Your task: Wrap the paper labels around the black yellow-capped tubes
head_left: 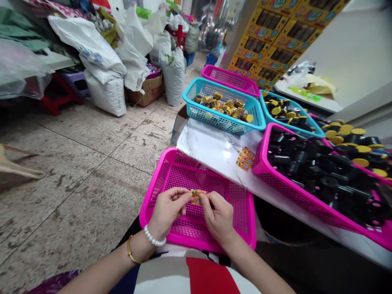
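**Small printed piece [196, 197] pinched at both ends over the pink basket**

Your left hand [169, 207] grips one end of the small printed piece between thumb and forefinger, and your right hand [219, 215] has the other end in a like pinch. The piece sits in the air above the mesh of the pink basket [146, 204] in front of your body. Your fingers hide its ends, so you cannot tell from here whether any backing is peeling away.

If it is thin, as it seems, pulling unevenly could tear or crease it. If it has a sticky side, a careless pinch could leave it clinging to your fingertips or folded onto itself. Let one side go too early and it may drop into the basket, where small scraps could catch in the holes.

The patterned sheet [245, 158] lies loose on the bench [203, 141], just beside the basket of black parts [306, 163]; a brushing sleeve or knock could shift it.
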A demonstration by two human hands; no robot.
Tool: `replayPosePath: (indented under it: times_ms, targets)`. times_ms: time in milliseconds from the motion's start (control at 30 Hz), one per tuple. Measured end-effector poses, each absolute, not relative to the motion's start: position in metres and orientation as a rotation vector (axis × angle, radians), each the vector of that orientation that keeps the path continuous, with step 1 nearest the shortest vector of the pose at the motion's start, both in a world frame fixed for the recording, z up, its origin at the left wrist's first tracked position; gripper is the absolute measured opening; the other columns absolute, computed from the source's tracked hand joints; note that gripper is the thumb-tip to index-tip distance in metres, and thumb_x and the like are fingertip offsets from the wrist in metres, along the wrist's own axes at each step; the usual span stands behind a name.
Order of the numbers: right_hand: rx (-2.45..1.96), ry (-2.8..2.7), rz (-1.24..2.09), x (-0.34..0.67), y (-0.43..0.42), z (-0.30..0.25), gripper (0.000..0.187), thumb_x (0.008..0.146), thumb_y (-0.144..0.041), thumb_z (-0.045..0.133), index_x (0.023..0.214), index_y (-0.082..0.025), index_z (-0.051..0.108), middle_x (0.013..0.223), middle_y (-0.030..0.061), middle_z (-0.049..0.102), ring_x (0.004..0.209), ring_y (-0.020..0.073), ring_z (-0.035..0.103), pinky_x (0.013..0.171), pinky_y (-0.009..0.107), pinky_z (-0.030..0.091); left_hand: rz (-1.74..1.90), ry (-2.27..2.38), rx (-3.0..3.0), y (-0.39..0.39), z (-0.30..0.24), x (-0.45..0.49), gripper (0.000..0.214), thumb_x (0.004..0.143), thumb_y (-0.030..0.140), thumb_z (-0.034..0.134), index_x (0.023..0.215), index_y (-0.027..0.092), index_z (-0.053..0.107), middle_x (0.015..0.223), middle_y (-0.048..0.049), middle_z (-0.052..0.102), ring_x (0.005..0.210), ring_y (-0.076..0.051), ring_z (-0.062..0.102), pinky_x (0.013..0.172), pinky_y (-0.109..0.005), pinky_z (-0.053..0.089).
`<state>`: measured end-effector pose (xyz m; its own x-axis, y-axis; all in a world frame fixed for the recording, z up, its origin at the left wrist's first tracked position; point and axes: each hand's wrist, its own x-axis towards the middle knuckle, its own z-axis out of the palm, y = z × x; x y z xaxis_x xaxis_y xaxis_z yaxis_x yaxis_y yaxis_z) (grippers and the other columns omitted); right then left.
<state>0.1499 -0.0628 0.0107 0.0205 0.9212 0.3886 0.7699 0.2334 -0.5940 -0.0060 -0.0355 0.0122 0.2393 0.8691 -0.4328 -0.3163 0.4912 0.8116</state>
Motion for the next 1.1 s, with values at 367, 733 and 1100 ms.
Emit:
replayPosePath:
  times_ms: [367, 733, 1100]
  targets:
    - [-1.437, -1.964, 0.339, 0.15, -0.056, 0.015, 0.034, 0.098, -0.026, 0.045, 0.068, -0.018, 0.061, 0.062, 0.0008, 0.058, 0.057, 0.0112, 0.055, 0.056, 0.022, 0.041, 0.921, 1.009, 0.72, -0.033, 0.004, -0.006, 0.026, 0.065, 0.036, 0.082, 0.077, 0.014, 0.076, 0.066, -0.0034, 0.066, 0.058, -0.011, 0.052, 0.051, -0.022, 0.038]
    - [-2.254, -1.663, -0.332, 0.236, 0.064, 0.042, 0.036, 0.092, -0.017, 0.039, 0.12, -0.002, 0.055, 0.105, 0.0235, 0.059, 0.079, 0.0243, 0.061, 0.067, 0.037, 0.049, 0.836, 1.025, 0.704, -0.035, -0.015, -0.009, 0.037, 0.068, 0.048, 0.078, 0.073, 0.013, 0.068, 0.041, 0.0062, 0.043, 0.037, -0.004, 0.029, 0.038, -0.018, 0.016]
    - [-2.42, -1.52, -0.216, 0.241, 0.101, 0.063, 0.025, 0.09, -0.003, 0.041, 0.096, -0.007, 0.064, 0.088, 0.0172, 0.065, 0.09, 0.0283, 0.061, 0.078, 0.043, 0.05, 0.794, 1.076, 0.574, -0.034, -0.011, -0.017, 0.047, 0.041, 0.034, 0.093, 0.078, 0.015, 0.071, 0.061, 0.0047, 0.059, 0.043, -0.002, 0.038, 0.036, -0.01, 0.03]
